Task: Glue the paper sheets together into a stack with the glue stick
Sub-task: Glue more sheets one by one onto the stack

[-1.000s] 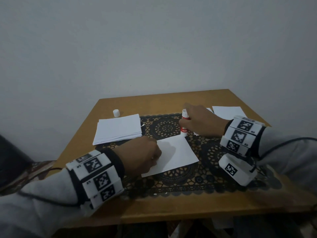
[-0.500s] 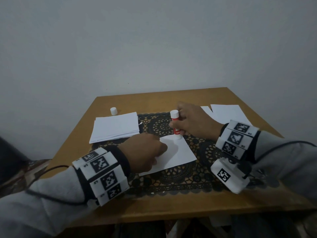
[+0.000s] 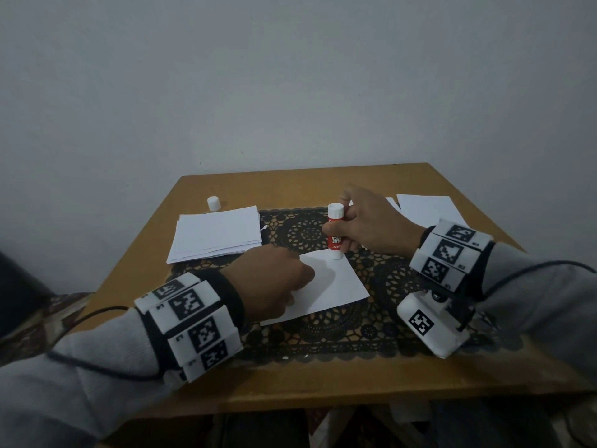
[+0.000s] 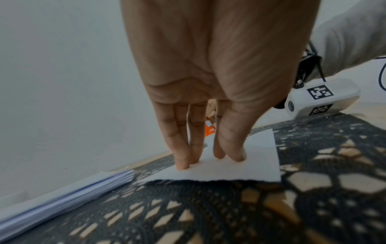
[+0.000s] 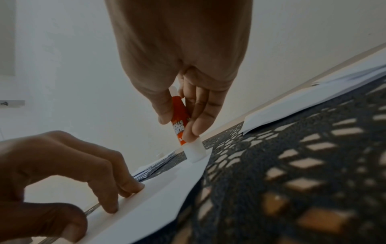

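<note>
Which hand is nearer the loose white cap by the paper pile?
Left. The left hand presses the sheet just this side of the pile; the right hand is farther from the cap.

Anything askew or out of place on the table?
Nothing damaged or spilled. The cap stands apart behind the paper stack, off the glue stick. The stack's sheets are slightly fanned, not flush.

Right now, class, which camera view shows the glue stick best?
The right wrist view: the glue stick shows close up, its tip on the sheet. The head view shows it small; the left wrist view only an orange sliver.
</note>
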`<move>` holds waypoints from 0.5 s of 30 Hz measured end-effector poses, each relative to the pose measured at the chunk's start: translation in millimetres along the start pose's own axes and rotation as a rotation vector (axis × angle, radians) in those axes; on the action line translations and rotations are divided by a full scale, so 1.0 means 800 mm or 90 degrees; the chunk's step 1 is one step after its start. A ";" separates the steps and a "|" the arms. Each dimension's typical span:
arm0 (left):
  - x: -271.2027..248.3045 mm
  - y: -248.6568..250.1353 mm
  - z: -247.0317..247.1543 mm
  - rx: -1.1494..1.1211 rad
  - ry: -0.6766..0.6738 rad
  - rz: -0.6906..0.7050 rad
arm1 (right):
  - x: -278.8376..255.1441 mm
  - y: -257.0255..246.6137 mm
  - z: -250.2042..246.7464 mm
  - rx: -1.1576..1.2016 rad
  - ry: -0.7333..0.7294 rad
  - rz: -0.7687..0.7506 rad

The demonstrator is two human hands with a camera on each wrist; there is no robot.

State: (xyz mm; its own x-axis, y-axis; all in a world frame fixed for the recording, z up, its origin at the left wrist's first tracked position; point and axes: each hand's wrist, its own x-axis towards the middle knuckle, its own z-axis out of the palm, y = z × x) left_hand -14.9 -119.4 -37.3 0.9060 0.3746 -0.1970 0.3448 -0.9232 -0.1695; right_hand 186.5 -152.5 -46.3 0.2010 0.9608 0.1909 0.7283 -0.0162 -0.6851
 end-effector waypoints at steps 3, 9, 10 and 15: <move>0.001 0.001 0.000 0.007 -0.004 -0.004 | -0.007 -0.001 -0.003 0.018 -0.008 -0.002; 0.001 0.001 0.001 0.020 0.005 -0.006 | -0.015 -0.005 -0.006 0.039 -0.015 0.005; 0.002 0.001 0.001 0.021 0.006 -0.006 | -0.016 -0.005 -0.006 0.042 -0.016 0.005; 0.002 0.001 0.001 0.020 0.010 -0.007 | -0.028 -0.009 -0.008 0.037 -0.027 0.009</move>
State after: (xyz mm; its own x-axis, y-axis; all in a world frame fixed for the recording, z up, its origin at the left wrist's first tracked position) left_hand -13.3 -119.3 -38.7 0.9062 0.3830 -0.1791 0.3472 -0.9158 -0.2021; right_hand 180.8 -175.7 -41.1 0.1823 0.9715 0.1515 0.6854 -0.0151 -0.7280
